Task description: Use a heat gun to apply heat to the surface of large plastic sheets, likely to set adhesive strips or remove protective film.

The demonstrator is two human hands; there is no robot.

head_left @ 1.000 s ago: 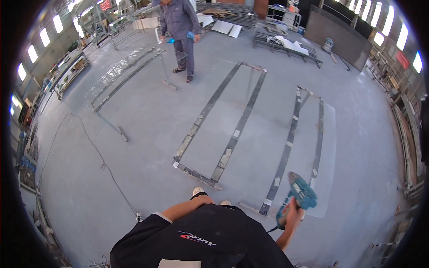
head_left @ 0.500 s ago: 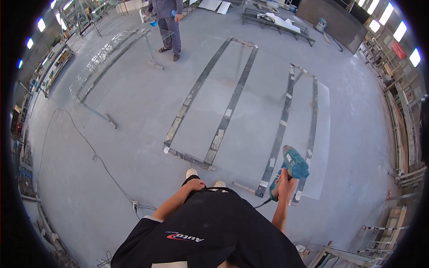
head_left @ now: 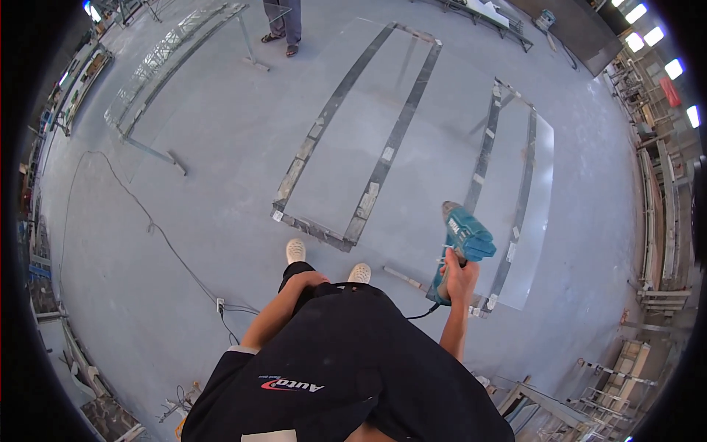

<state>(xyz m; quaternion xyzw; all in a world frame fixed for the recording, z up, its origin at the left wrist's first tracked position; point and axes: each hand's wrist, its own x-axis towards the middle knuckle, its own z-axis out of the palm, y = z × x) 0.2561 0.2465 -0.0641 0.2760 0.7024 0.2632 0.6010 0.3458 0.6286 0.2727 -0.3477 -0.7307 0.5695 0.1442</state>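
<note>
My right hand point(head_left: 460, 275) is wrapped round the handle of a teal corded heat gun point(head_left: 470, 234). Its grey metal nozzle points ahead and slightly left, above the near end of the right-hand rack. A black cord point(head_left: 423, 315) runs from the foot of the handle back toward my body. My left hand point(head_left: 311, 279) rests at my hip against my black clothing, and its fingertips are hidden there. Below the tool lies a clear sheet point(head_left: 540, 214) on a long metal frame point(head_left: 525, 177). A second long frame point(head_left: 389, 156), with dark padded bars, stands to its left.
Far left, another stand carries a clear, shiny sheet point(head_left: 158, 74). A person's legs point(head_left: 283, 26) are beside it. A cable point(head_left: 151, 221) crosses the floor to a socket block point(head_left: 220, 304) at my left. Metal racks point(head_left: 666, 221) line the right side.
The view has tipped downward, so the frames sit higher and the other person's upper body is out of sight. The heat gun has shifted slightly left and forward in my right hand.
</note>
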